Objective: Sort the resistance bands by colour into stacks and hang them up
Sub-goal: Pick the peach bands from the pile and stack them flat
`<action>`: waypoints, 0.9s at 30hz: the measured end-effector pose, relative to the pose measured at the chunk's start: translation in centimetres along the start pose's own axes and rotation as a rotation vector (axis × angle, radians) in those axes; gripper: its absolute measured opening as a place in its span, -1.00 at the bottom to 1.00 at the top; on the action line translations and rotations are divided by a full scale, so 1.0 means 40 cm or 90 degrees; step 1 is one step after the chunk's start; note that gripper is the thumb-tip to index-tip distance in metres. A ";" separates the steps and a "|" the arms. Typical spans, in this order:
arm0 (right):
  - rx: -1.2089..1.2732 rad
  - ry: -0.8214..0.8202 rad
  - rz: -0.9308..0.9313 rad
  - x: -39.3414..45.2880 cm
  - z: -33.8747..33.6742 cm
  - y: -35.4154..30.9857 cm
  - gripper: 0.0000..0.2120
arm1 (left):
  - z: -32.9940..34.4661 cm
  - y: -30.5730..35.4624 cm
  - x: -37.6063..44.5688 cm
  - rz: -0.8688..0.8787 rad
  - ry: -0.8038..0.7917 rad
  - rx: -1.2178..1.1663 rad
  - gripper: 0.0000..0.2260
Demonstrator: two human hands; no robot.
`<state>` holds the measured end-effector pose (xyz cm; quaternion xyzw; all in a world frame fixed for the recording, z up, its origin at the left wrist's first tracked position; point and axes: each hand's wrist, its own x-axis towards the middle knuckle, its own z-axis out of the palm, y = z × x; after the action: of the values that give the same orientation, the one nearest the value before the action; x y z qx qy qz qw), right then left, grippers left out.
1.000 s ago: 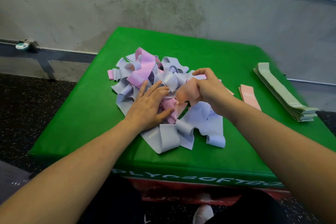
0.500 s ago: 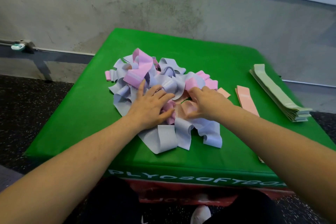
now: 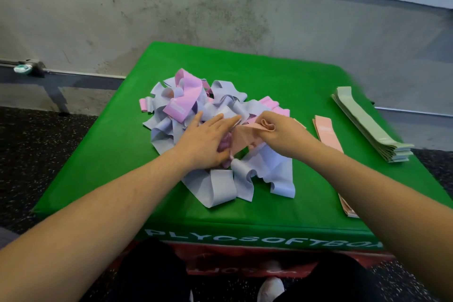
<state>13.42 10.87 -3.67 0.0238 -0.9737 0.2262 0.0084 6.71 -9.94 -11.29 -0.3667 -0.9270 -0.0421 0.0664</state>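
- Peach band (image 3: pixel 245 138): pinched in right hand (image 3: pixel 282 135) grip; draw it up slowly.
- Left hand (image 3: pixel 206 141): fingers spread flat, pinning tangled pile (image 3: pixel 220 110) (lilac, pink).
- Destination: peach stack (image 3: pixel 326 131), just beside.

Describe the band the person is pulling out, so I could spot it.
On the green box, find the tangled pile. At its right side the right hand pinches a peach band; its neighbours are lilac or pink.
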 end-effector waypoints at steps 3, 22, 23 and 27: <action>0.219 0.027 0.078 -0.017 0.001 -0.003 -0.86 | 0.002 -0.002 0.004 -0.024 -0.003 -0.001 -0.35; 0.490 0.050 0.186 -0.074 -0.059 0.024 -0.80 | -0.034 0.026 -0.029 -0.015 -0.013 0.107 -0.52; 0.566 0.037 0.208 -0.077 -0.058 0.020 -0.70 | -0.035 0.027 -0.032 -0.021 -0.022 0.102 -0.53; 0.771 0.024 0.240 -0.095 -0.069 -0.002 -0.55 | -0.029 0.022 -0.046 -0.092 -0.048 0.043 -0.53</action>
<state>17.23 12.20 -1.25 -0.1512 -0.6606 0.7348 -0.0296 8.73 -10.68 -10.39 -0.2977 -0.9538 -0.0014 0.0408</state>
